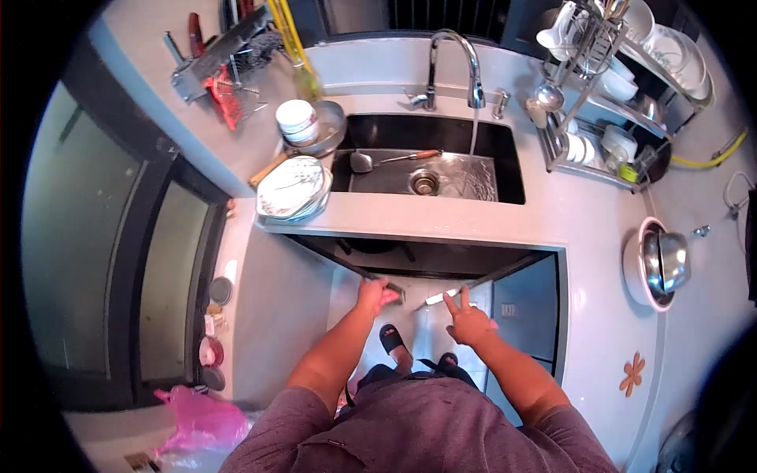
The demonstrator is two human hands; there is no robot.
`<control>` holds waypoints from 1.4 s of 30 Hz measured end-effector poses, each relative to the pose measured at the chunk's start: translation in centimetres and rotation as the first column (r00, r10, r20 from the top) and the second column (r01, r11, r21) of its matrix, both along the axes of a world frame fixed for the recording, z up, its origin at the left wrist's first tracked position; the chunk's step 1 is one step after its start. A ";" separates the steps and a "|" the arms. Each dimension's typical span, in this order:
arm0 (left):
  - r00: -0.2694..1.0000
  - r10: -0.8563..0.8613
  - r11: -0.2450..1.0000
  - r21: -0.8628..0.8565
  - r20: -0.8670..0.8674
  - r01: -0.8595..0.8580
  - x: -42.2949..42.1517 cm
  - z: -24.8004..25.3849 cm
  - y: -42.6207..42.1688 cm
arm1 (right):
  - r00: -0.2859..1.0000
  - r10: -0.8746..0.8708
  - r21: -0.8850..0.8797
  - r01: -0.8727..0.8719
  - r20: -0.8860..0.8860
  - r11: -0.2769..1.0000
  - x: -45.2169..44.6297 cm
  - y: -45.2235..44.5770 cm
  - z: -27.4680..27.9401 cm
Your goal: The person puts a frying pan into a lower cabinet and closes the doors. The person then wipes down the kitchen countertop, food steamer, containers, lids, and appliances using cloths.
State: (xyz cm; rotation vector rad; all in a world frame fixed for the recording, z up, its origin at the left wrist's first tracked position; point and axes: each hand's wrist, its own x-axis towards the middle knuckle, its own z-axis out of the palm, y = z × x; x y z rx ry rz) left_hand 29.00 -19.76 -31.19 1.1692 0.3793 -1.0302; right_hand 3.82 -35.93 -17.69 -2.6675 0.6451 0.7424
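Grip of left hand (374, 296) at free edge of dark, flat left cabinet door (345, 266), fingers bent; closure hard to tell. Right hand (471, 323) touching dark, flat right cabinet door (505, 273), fingers spread; palm side hidden, hold unclear. Doors open below front edge of pale, glossy tabletop (426, 221); cabinet interior (434, 260) dark, mostly unreadable.

The pale table (410, 214) surrounds a sink (457, 169) behind its front edge. Near the corner at the sink's left lies a plate stack (289, 189); behind it sits a pan (333, 126) holding stacked bowls (297, 120). A loaded dish rack (587, 172) stands at the sink's right. Along the table's right side are a basin (633, 268) holding metal bowls (674, 262) and, nearer, a flower-shaped piece (632, 374).
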 end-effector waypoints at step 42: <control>0.213 -0.853 0.416 0.373 0.477 0.830 0.2 15.2 -16.3 | -0.308 -0.872 0.901 -0.336 -0.380 -0.274 -15.1 -12.2 2.5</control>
